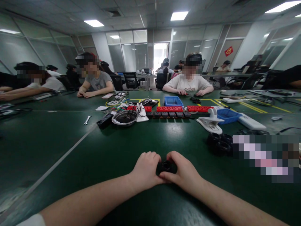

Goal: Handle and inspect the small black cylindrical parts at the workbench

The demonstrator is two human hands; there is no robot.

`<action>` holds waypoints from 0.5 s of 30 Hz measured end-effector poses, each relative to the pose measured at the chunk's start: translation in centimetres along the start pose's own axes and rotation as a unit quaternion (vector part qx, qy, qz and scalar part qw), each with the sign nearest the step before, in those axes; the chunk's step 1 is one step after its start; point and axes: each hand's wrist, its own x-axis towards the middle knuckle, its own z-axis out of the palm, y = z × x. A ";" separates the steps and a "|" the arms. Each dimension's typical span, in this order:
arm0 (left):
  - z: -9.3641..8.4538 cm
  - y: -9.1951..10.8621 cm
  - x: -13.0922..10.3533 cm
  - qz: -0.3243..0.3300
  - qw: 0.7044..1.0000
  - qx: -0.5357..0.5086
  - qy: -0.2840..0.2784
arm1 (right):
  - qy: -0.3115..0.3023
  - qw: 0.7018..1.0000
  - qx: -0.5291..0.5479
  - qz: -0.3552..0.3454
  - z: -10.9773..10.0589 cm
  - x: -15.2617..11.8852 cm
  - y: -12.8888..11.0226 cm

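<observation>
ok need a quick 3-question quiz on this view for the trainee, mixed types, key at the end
1. Pick one: what sits between the left hand and the right hand?
a) a white clamp
b) a black part with a round opening
c) a coiled cable

2. True or false: in the picture, the wrench lies to the left of the metal bowl.

3. What colour is the tray just beyond the middle red strip?

Key: 1 b, the black part; 2 true; 3 blue.
</observation>
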 end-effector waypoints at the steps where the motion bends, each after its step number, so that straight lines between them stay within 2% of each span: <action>1: 0.1 0.1 0.0 0.000 1.000 0.003 0.000 | 0.002 1.000 -0.005 0.003 0.1 -0.1 -0.2; 4: 0.3 -0.1 0.3 0.008 1.000 -0.021 -0.008 | -0.001 1.000 0.008 -0.010 0.0 -0.2 -0.4; 7: 0.4 -0.9 0.6 0.037 0.998 -0.055 -0.019 | -0.023 0.997 0.045 -0.057 -0.7 0.0 -0.1; 10: 0.2 -1.8 1.0 0.087 0.992 -0.088 -0.038 | -0.074 0.987 0.107 -0.097 -1.6 0.5 0.6; 15: -0.1 -2.6 1.6 0.130 0.982 -0.113 -0.072 | -0.181 0.954 0.219 -0.098 -2.1 1.2 1.8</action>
